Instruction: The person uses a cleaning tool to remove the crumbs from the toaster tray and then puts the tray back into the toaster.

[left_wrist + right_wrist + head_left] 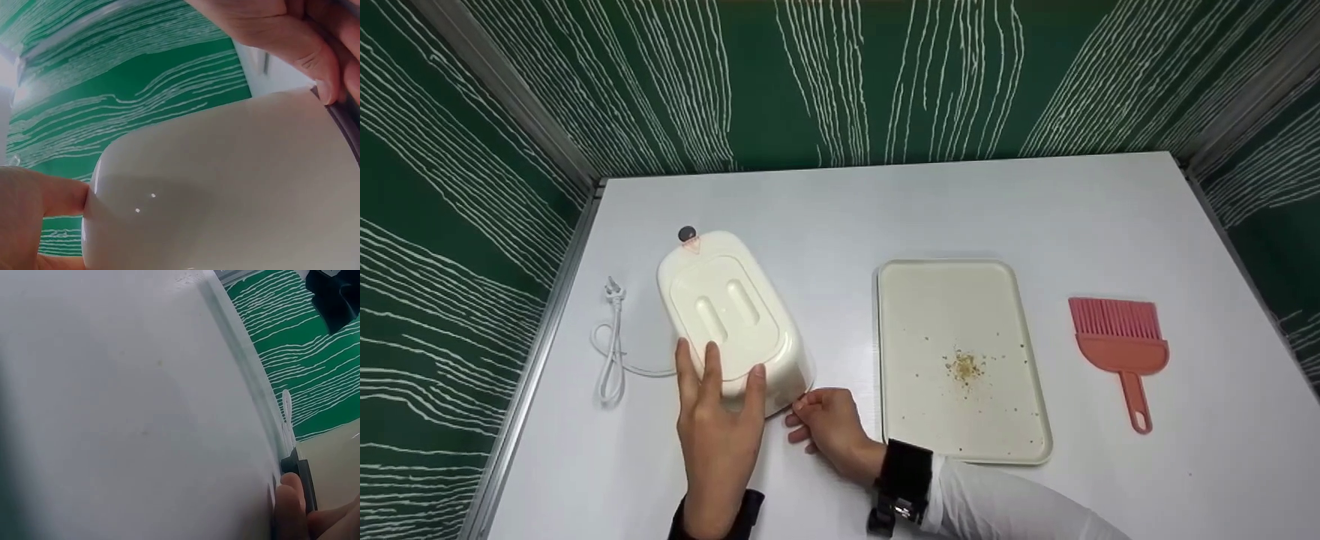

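Observation:
A cream toaster [727,300] with two long recesses in its top stands at the left, a dark knob [687,234] at its far end. My left hand [718,435] rests on the near end of its top with the fingers spread and fairly straight. At the toaster's near right bottom corner, my right hand [834,431] pinches the dark base edge [343,121]. In the right wrist view, fingertips [291,495] lie along that dark strip, under the cream side wall. The toaster's underside is hidden.
Right of the toaster lies a cream tray [941,300] with a small heap of crumbs [964,367] and scattered bits. A red brush [1121,352] is farther right. A white power cord [615,352] is looped at the left. Green walls border the white table [825,217].

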The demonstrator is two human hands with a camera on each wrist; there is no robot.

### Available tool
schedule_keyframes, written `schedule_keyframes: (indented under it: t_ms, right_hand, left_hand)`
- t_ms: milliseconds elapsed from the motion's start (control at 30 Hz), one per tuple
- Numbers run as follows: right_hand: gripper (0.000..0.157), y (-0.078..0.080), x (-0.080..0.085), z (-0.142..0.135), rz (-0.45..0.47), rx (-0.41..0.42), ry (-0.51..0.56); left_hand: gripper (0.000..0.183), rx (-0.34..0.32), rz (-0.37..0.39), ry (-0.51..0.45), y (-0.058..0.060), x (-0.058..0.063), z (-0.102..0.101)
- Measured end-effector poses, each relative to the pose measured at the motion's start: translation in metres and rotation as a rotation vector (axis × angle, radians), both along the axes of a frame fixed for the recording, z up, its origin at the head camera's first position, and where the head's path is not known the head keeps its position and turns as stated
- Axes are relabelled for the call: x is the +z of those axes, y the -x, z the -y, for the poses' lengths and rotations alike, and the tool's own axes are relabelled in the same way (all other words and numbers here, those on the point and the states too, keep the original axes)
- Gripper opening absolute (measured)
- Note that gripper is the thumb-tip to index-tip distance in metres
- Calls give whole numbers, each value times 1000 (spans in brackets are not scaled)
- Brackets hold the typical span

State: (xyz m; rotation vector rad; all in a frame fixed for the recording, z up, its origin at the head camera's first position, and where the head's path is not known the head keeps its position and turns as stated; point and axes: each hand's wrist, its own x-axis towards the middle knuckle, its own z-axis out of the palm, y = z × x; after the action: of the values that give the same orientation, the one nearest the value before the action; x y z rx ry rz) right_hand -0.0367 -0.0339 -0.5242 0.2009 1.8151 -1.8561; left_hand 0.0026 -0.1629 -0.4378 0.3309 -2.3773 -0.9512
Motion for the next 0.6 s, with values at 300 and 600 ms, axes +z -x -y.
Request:
schedule_keyframes:
  t_ms: [300, 600]
  right_hand:
    - [13, -1, -1, -1, 1, -2, -1]
    - [11, 0, 3, -2, 18, 16, 14]
  left_hand:
    - [67, -6, -2, 6, -2, -2, 1]
    - [67, -22, 18, -45, -2, 3, 5]
